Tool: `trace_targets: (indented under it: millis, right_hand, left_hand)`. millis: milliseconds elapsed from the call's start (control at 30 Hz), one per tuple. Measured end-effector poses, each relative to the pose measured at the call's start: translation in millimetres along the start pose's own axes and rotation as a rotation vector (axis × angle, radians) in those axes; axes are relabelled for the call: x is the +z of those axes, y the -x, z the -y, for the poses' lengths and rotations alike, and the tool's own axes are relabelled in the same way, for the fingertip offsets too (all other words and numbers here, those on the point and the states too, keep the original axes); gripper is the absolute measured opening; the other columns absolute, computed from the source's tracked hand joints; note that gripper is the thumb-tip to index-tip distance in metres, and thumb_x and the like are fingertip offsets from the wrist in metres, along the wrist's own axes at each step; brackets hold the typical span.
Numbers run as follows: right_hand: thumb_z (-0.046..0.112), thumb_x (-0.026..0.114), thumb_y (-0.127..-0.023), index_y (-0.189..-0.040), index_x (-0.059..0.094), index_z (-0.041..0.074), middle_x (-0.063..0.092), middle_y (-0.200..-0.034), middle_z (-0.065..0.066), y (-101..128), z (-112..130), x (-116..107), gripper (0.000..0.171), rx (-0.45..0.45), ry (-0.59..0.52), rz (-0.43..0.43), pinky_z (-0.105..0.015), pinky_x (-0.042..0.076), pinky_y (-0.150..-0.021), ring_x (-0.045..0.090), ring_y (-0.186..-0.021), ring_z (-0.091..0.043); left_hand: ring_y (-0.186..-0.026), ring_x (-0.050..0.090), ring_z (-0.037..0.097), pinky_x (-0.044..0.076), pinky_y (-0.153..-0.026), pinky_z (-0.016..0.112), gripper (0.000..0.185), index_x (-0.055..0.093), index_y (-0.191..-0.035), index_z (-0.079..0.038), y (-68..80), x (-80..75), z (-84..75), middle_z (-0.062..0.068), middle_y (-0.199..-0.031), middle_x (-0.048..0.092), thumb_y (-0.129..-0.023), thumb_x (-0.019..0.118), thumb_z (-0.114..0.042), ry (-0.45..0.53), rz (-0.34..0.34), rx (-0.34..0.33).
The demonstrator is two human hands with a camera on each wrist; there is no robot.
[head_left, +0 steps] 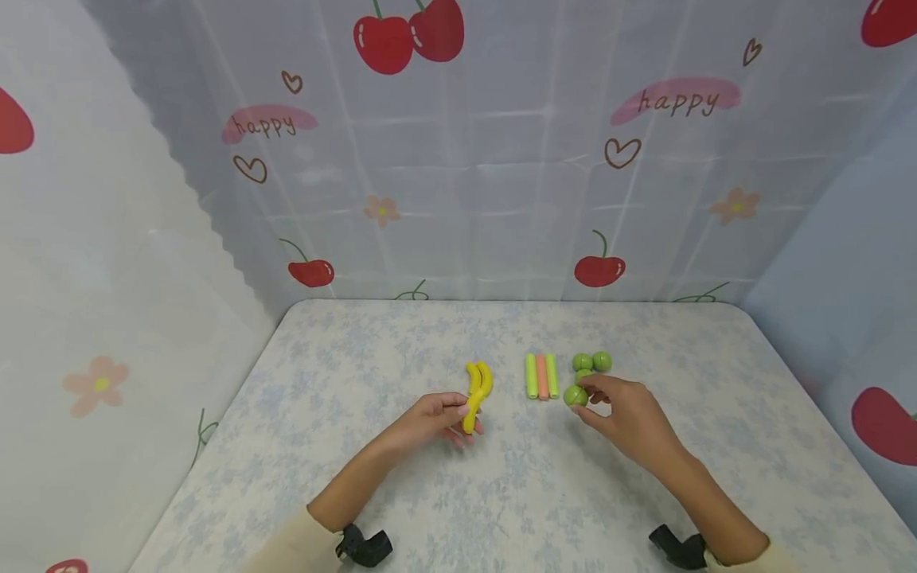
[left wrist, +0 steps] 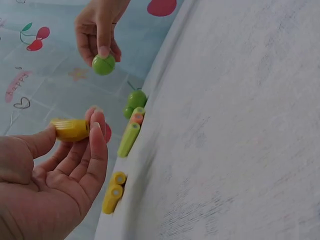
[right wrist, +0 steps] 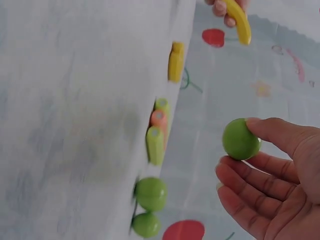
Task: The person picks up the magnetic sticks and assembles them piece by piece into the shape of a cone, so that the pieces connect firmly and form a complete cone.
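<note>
My left hand (head_left: 433, 415) pinches a yellow toy banana (head_left: 471, 412) between thumb and fingers, raised above the table. Behind it, two more toy bananas (head_left: 486, 379) lie side by side. My right hand (head_left: 634, 414) holds a glossy green ball (right wrist: 241, 140) between thumb and fingertips, also off the surface. Several inches of view to its left is a row of three short sticks (head_left: 542, 377), two light green with a pink one between. Other green balls (head_left: 602, 361) rest just beyond the right hand, one of them partly hidden by its fingers.
A table (head_left: 501, 501) with a pale blue floral cover bears everything. Printed curtains (head_left: 487, 175) with cherries, hearts and "happy" lettering hang behind it and at both sides. A black wrist mount (head_left: 365, 547) sits on each forearm.
</note>
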State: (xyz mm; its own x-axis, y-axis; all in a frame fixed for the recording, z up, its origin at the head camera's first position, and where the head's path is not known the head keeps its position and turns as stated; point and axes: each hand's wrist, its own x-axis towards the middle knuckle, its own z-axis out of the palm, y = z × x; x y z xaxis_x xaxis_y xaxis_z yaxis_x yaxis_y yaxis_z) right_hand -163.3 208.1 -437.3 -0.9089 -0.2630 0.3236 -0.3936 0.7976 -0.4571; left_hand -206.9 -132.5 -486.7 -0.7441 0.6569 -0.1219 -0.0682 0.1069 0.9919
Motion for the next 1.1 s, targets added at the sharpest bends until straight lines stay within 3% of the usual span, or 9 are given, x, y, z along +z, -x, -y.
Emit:
trace_targets:
  millis: [233,600,1100]
  right_hand:
    - [0.014,0.086,-0.083,-0.114,0.073,0.006,0.075,-0.101,0.000,-4.0,21.2,13.5,0.034,-0.049,-0.149,0.048,-0.041,0.060,-0.074,0.070,-0.085,-0.019]
    - [0.016,0.084,-0.085,-0.115,0.073,0.008,0.074,-0.101,0.001,-12.4,39.6,33.1,0.033,-0.108,-0.229,0.108,-0.035,0.059,-0.074,0.070,-0.083,-0.017]
    - [0.010,0.081,-0.088,-0.118,0.073,0.005,0.074,-0.107,-0.002,-16.7,44.3,39.2,0.032,-0.144,-0.305,0.154,-0.038,0.060,-0.074,0.069,-0.084,-0.016]
  left_hand:
    - [-0.093,0.070,0.019,0.057,-0.079,0.030,0.046,0.048,-0.140,0.012,1.3,10.8,4.8,0.011,-0.111,0.073,-0.110,0.046,-0.023,0.133,0.082,-0.022]
    - [-0.095,0.071,0.019,0.057,-0.080,0.029,0.045,0.046,-0.141,0.013,0.4,21.2,18.1,0.010,-0.114,0.073,-0.111,0.044,-0.021,0.231,0.181,-0.037]
    - [-0.094,0.071,0.020,0.057,-0.078,0.029,0.047,0.051,-0.137,0.012,-0.4,28.8,18.9,0.013,-0.114,0.072,-0.110,0.048,-0.026,0.252,0.168,-0.069]
